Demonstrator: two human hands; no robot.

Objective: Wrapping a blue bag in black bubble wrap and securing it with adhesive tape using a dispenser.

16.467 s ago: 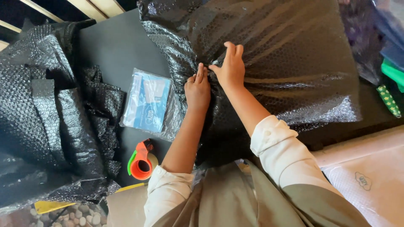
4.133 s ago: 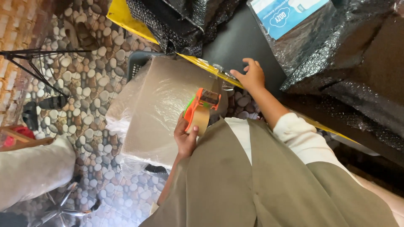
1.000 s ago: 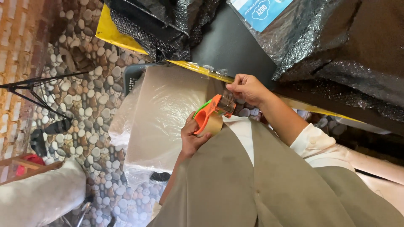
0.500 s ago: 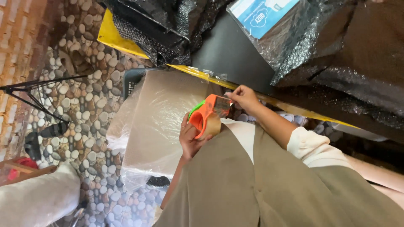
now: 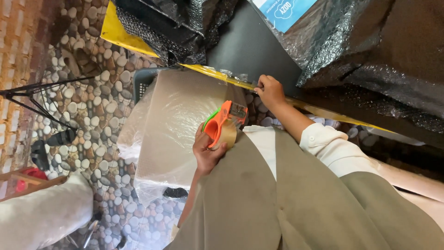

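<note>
My left hand grips an orange and green tape dispenser with a roll of brown tape, held near my chest. My right hand is up at the yellow edge of the black table, fingers pinched on a short clear tape strip pressed to that edge. Another clear strip hangs on the edge just to the left. A large parcel wrapped in black bubble wrap lies on the table beyond my right hand.
A pale plastic-wrapped bundle stands on the pebble floor below the table, over a dark crate. More black bubble wrap drapes over the table's corner. A blue and white packet, tripod legs and sandals are nearby.
My right hand has left the dispenser, where it was pulling tape, and moved up to the table's yellow edge. The left hand has kept the dispenser in nearly the same place.
</note>
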